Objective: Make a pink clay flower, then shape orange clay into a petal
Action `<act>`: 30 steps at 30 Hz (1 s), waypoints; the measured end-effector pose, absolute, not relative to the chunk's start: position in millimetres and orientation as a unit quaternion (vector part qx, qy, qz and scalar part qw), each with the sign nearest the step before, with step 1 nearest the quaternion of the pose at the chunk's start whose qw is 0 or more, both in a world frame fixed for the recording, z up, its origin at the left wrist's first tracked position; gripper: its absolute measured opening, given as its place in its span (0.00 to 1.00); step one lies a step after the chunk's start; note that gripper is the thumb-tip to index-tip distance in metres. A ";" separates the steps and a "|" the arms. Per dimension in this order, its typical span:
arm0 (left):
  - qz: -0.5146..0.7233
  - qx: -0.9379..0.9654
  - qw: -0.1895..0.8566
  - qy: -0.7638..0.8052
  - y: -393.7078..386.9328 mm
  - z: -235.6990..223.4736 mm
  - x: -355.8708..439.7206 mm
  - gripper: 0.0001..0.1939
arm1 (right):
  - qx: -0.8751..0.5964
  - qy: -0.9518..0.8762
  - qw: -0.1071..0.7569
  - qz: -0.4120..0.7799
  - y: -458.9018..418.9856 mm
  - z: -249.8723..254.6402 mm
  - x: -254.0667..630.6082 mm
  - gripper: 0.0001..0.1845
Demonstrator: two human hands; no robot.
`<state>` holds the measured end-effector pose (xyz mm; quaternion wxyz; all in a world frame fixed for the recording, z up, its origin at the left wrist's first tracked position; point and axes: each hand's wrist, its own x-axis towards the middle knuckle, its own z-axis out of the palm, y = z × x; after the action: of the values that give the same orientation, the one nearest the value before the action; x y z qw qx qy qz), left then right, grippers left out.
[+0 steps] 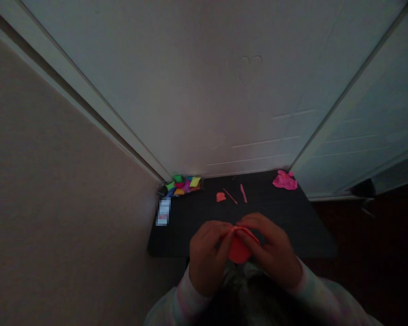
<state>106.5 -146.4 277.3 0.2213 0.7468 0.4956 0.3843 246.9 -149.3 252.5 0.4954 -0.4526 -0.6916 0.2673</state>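
Note:
My left hand point(207, 256) and my right hand point(270, 249) are both closed round a flat orange-red piece of clay point(240, 249), held between them above the near edge of a small black table point(292, 226). Fingertips of both hands pinch its upper rim. A smaller orange clay lump point(221, 197) lies on the table beyond my hands, next to a thin pink stick point(230, 196) and a pink modelling tool point(243, 193).
A heap of coloured clay packets point(182, 184) sits at the table's far left corner. A crumpled pink wrapper point(284, 180) lies at the far right corner. A blurred small box point(163, 211) rests on the left edge. White door panels stand behind the table.

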 end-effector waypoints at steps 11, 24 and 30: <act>0.358 0.632 0.433 0.533 -146.1 276.7 112.8 0.09 | -0.525 -0.602 0.532 0.280 -152.5 250.2 245.3 0.05; 0.369 0.694 0.258 0.562 -153.9 279.5 106.2 0.08 | -0.442 -0.651 0.567 0.244 -152.0 253.2 241.0 0.06; 0.371 0.707 0.242 0.551 -152.9 280.5 106.2 0.08 | -0.457 -0.659 0.546 0.241 -152.5 257.6 243.7 0.06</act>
<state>106.2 -152.9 280.5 0.2424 0.7071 0.5509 0.3711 243.7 -152.5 257.6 0.5463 -0.4570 -0.6592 0.2412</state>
